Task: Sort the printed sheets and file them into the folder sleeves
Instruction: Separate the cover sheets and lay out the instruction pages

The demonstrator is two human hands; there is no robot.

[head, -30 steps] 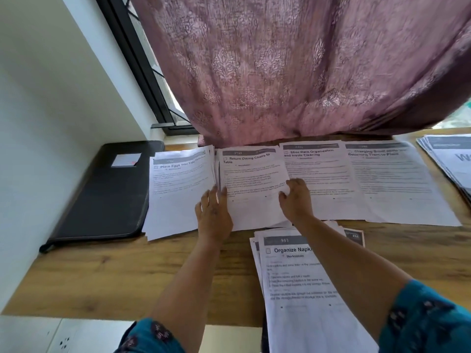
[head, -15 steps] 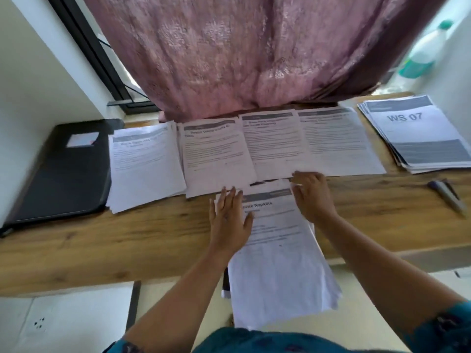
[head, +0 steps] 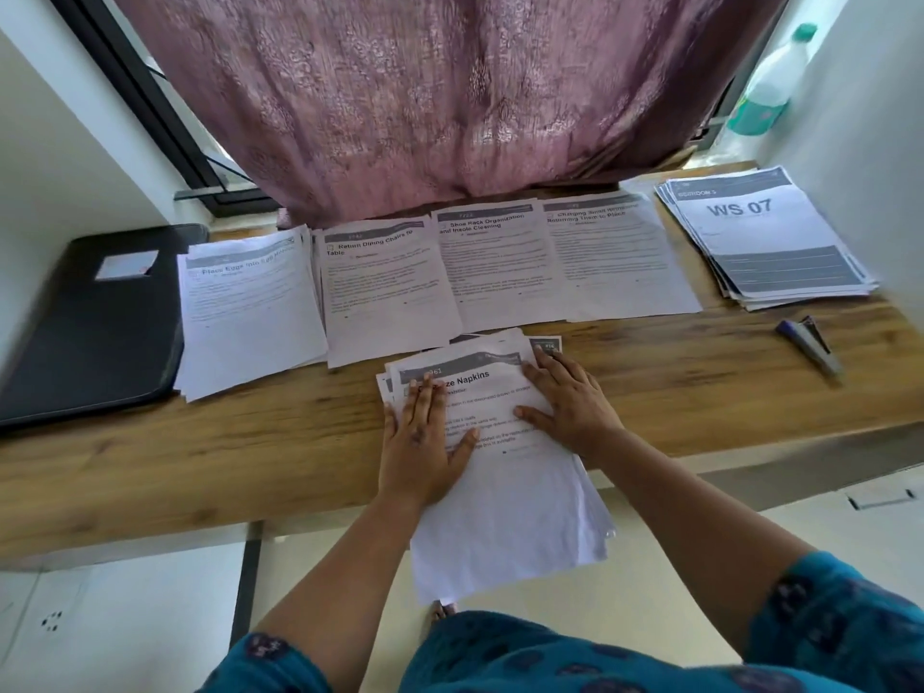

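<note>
White paper under both your palms: your left hand [head: 422,442] lies flat, fingers straight, on the "Organize Napkins" stack [head: 505,472], and your right hand [head: 567,402] presses its right edge, fingers spread, gripping nothing. That stack overhangs the wooden desk [head: 200,452] at six o'clock. Four sorted piles [head: 390,292] line up at twelve, the black folder [head: 95,322] at nine, the WS 07 stack [head: 765,237] at two, a stapler [head: 810,342] just below it.
</note>
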